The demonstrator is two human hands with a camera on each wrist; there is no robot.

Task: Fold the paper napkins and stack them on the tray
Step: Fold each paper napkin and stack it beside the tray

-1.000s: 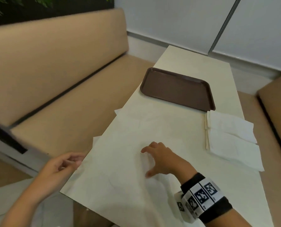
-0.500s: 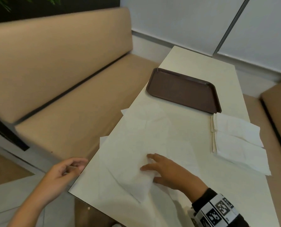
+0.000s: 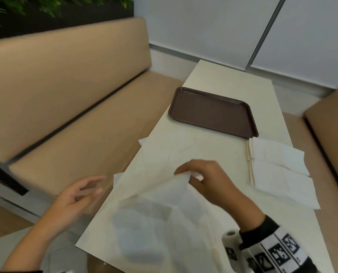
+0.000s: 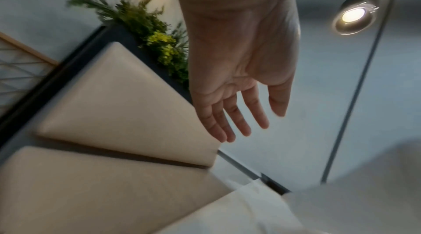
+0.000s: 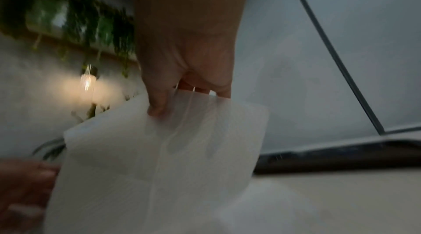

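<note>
A thin white paper napkin [image 3: 160, 196] lies unfolded on the cream table [image 3: 219, 154], one corner lifted. My right hand [image 3: 191, 174] pinches that raised corner between thumb and fingers; in the right wrist view the napkin [image 5: 159, 157] hangs from my right hand [image 5: 182, 101]. My left hand [image 3: 85, 192] hovers beside the table's left edge, fingers spread and holding nothing, and the left wrist view shows the left hand [image 4: 250, 121] with bare straight fingers. The brown tray [image 3: 213, 113] sits farther back, with nothing on it. More unfolded napkins [image 3: 160, 150] lie spread under the lifted one.
A pile of white napkins [image 3: 280, 170] lies at the table's right edge, just in front of the tray. Tan bench seats [image 3: 75, 115] flank the table on the left, and another bench [image 3: 333, 123] on the right. A grey wall stands behind.
My right hand went from resting flat on the napkin to pinching its corner and lifting it. My left hand has come up and closer to the table edge.
</note>
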